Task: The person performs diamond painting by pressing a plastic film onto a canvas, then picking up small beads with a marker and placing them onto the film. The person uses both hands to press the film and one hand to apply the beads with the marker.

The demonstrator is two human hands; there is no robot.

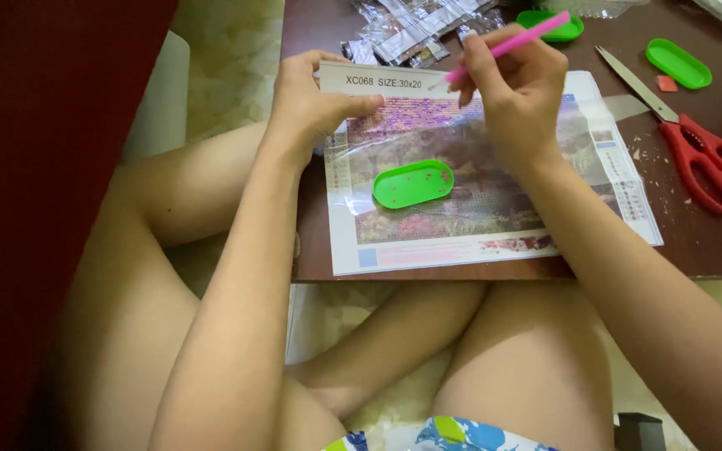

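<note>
A diamond-painting canvas [478, 209] with a landscape picture lies on a dark brown low table [712, 242]. My right hand [516, 88] grips a pink applicator pen [516, 42], its tip down at the canvas's top edge. My left hand [311, 96] presses flat on the canvas's upper left corner, thumb pointing right. A green oval tray [414, 184] with a few small beads rests on the canvas between my forearms.
Red-handled scissors [695, 142] lie on the table at the right. Two more green trays [677, 63] [549, 25] and clear bead packets [411, 29] sit at the back. My bare legs are below the table's front edge.
</note>
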